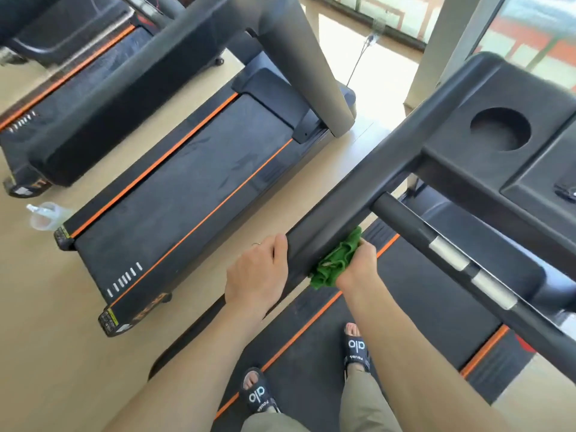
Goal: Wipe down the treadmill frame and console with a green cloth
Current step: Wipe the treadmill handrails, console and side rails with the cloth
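Green cloth [338, 263]: we are seeing it bunched into soft, crumpled folds, pressed against the inner side of the handrail's near end.
Right grip [358, 265]: our right hand is curling its fingers around the cloth, gripping it against the rail.
Left grip [258, 272]: our left hand is resting on the rail's outer side, fingers hooking over its top edge; a ring is showing on one finger.
Handrail [358, 198]: a long matte dark-grey bar is running diagonally up to the console [498, 120], smooth, with rounded corners.
Console: hard dark plastic is holding a round cup recess.
Crossbar [436, 244]: a black tube is carrying two shiny metal sensor plates.
Room: pale floor [46, 291] is lying open between our treadmill belt [405, 322] and the neighbouring treadmill [187, 188]; a clear plastic jug [46, 215] is standing near that machine's rear corner.
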A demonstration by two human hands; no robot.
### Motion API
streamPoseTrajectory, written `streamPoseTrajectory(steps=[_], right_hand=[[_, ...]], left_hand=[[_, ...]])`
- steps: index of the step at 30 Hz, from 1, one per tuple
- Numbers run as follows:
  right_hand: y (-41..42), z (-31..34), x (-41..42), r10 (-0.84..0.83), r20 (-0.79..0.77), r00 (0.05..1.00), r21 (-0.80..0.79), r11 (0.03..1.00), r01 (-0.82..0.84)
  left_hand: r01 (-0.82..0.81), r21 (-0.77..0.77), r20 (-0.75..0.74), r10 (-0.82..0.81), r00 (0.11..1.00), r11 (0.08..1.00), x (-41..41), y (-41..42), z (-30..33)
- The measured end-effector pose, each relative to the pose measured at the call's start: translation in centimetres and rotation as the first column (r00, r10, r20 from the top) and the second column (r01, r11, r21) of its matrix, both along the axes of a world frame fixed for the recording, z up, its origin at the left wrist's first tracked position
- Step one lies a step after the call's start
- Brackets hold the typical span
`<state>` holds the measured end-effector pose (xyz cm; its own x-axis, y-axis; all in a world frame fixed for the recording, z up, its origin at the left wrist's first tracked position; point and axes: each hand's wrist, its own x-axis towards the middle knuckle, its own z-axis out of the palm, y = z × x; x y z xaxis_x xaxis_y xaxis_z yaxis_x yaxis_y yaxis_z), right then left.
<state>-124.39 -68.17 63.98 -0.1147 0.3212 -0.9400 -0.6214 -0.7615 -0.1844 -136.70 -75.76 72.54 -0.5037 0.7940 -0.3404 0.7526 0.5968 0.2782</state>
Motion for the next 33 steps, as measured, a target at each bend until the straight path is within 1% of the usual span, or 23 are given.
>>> streamPoseTrajectory(steps=[3,5,9,12,14,16,19,21,22,23,24,25,26,27,28,29,31,32,33], right_hand=[[-0.2,0.4,0.2,-0.035,0.061,0.998,0.048,0.998,0.032],[-2.8,1.2,-1.4,-0.025,0.052,0.998,0.053,0.998,0.023],[-11.7,1.7,-6.7,0.052,-0.014,0.999,0.011,0.999,-0.052],[-20.1,0.5,-11.6,0.087,-0.042,0.995,-0.047,0.995,-0.089],[-25.4,0.0,-14.6,0.090,-0.100,0.991,-0.055,0.994,-0.096],[-28.8,-0.3,-16.4,0.042,-0.132,0.990,-0.082,0.995,-0.053],[-32.4,0.7,-18.8,-0.088,-0.149,0.985,-0.154,0.986,0.065],[-33.4,1.6,-19.9,-0.190,-0.149,0.970,-0.252,0.956,0.149],[-33.5,2.3,-20.3,-0.242,-0.136,0.961,-0.268,0.943,0.200],[-32.9,3.0,-20.4,-0.242,-0.120,0.963,-0.270,0.941,0.202],[-32.2,3.9,-20.4,-0.261,-0.062,0.963,-0.269,0.934,0.236],[-31.3,5.3,-20.1,-0.265,-0.002,0.964,-0.229,0.939,0.258],[-30.6,6.3,-19.7,-0.248,0.100,0.964,-0.141,0.955,0.261],[-30.0,6.9,-19.5,-0.234,0.239,0.942,-0.015,0.969,0.245],[-29.3,7.4,-19.5,-0.211,0.405,0.890,0.127,0.977,0.174],[-28.7,7.8,-19.6,-0.207,0.546,0.812,0.250,0.965,0.078],[-27.8,7.6,-20.0,-0.206,0.695,0.689,0.392,0.912,-0.123],[-27.3,6.9,-19.7,-0.213,0.761,0.613,0.422,0.880,-0.219],[-26.4,6.5,-19.0,-0.221,0.797,0.562,0.439,0.851,-0.288]], left_hand=[[0.042,-0.055,0.212,-0.029,0.977,0.998,-1.5,-0.6,0.7],[0.045,-0.080,0.343,-0.015,0.939,0.996,-3.4,-2.1,1.2],[0.052,-0.118,0.421,0.003,0.907,0.992,-7.7,-8.0,1.4],[0.035,-0.075,0.460,0.003,0.888,0.997,-10.2,-12.8,1.2],[0.049,-0.035,0.480,-0.026,0.877,0.998,-11.7,-15.6,0.9],[0.039,-0.016,0.521,-0.026,0.853,0.999,-12.7,-17.6,0.2],[0.018,0.038,0.612,-0.038,0.790,0.999,-13.7,-19.6,-1.2],[0.014,0.067,0.639,-0.054,0.768,0.998,-13.8,-20.2,-1.8],[0.004,0.070,0.645,-0.048,0.763,0.998,-13.8,-20.5,-1.9],[-0.015,0.065,0.653,-0.031,0.757,0.998,-13.9,-20.6,-2.1],[-0.033,0.054,0.669,-0.012,0.743,0.998,-14.0,-20.7,-2.2],[-0.054,0.039,0.688,0.012,0.725,0.998,-13.9,-20.6,-2.2],[-0.062,0.014,0.706,0.034,0.707,0.998,-13.8,-20.6,-2.1],[-0.068,-0.006,0.719,0.052,0.693,0.998,-13.8,-20.4,-2.0],[-0.071,-0.026,0.729,0.068,0.681,0.997,-13.8,-20.0,-2.0],[-0.078,-0.057,0.736,0.095,0.670,0.995,-14.0,-19.7,-2.2],[-0.084,-0.109,0.758,0.137,0.637,0.991,-14.3,-19.4,-2.5],[-0.072,-0.129,0.767,0.146,0.625,0.989,-14.5,-19.3,-2.3],[-0.068,-0.130,0.773,0.144,0.618,0.989,-14.5,-19.2,-2.1]])
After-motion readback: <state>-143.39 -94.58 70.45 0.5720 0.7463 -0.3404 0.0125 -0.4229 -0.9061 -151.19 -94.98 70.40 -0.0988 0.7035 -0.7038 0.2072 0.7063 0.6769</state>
